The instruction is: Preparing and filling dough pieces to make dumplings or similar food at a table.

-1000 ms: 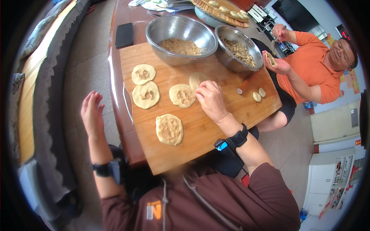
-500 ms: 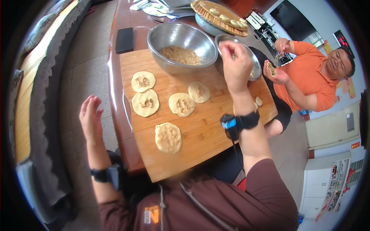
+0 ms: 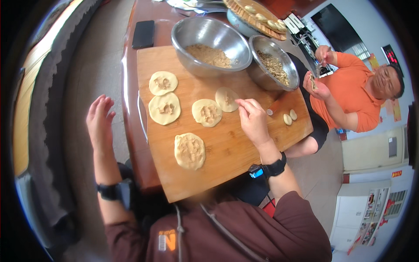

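My right hand (image 3: 254, 123) is over the cutting board (image 3: 235, 153), thumb and fingertips pinched together at the right edge of a thin dough round (image 3: 226, 99). Whatever is between the fingertips, if anything, is too small to make out. That round has a little tan paste in its middle. Left of it lies another dough round (image 3: 207, 112) with more paste. Two more rounds overlap at the board's left, and a thickly smeared dough round (image 3: 190, 151) lies nearest me. My left hand (image 3: 100, 122) hangs off the table's left side, fingers apart and holding nothing.
A large steel bowl (image 3: 211, 46) holds tan crumbly filling; a smaller steel bowl (image 3: 274, 63) has a chopped brown-green mix. Small dough pieces (image 3: 287, 119) lie at the board's right. A black phone (image 3: 143, 34) and woven tray (image 3: 255, 19) are farther back. A co-worker in orange (image 3: 347, 94) sits right.
My right hand has come down from above the smaller bowl to the edge of the thin dough round. My left hand stays beside the table. The view has shifted slightly.
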Tool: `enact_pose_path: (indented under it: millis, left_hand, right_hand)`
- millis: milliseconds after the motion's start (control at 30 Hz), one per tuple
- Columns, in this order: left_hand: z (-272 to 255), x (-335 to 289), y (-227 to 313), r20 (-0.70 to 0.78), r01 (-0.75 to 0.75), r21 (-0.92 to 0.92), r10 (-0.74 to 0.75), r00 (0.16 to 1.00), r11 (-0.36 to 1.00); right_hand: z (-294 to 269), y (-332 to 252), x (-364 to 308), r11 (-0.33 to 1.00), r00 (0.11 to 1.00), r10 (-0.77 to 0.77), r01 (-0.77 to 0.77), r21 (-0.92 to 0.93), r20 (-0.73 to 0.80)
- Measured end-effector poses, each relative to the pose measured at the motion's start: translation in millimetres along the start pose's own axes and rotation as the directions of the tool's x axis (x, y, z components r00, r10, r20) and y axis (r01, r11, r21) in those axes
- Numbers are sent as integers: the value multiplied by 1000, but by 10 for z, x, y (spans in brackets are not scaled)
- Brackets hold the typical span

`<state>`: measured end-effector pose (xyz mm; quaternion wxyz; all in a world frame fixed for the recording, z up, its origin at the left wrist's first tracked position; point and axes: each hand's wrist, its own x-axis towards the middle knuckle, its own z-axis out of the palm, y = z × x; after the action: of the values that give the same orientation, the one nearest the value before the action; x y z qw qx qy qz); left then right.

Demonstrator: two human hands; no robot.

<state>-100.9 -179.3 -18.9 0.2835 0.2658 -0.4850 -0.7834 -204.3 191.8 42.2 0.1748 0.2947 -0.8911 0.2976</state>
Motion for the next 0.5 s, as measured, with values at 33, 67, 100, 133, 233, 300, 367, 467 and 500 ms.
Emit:
enact_pose_path:
  millis: [33,67,100,133,233,300,367,467,500]
  left_hand:
    - [24,10,3,10,-8,-9,8,1000,1000]
    - [51,22,-10,27,-11,-15,11,1000,1000]
    - [37,14,-1,17,-16,-22,16,1000,1000]
    - [0,8,-14,2,-11,-9,11,1000,1000]
    - [-77,58,-46,23,-18,-76,20,1000,997]
    - [-43,59,-41,20,-7,-66,8,1000,998]
    - [-11,44,-36,20,3,-64,-2,1000,998]
    - [15,-3,-9,-18,-1,-39,0,1000,999]
    - [22,-10,-6,-11,-1,-46,0,1000,999]
  right_hand:
    - [-15,-37,-61,999,999,7,-8,34,32]
    - [-54,-135,-119,999,999,16,-18,39,46]
    - [-72,-257,-182,999,990,-49,46,27,134]
    - [-75,-359,-258,994,969,-113,111,22,219]
    - [0,-601,-461,948,898,-286,317,-41,333]
    - [34,-588,-609,943,886,-293,331,-47,360]
    - [34,-612,-709,931,867,-311,360,-58,389]
    - [5,-601,-689,947,898,-270,314,-76,348]
    - [0,-573,-656,945,899,-269,315,-85,345]
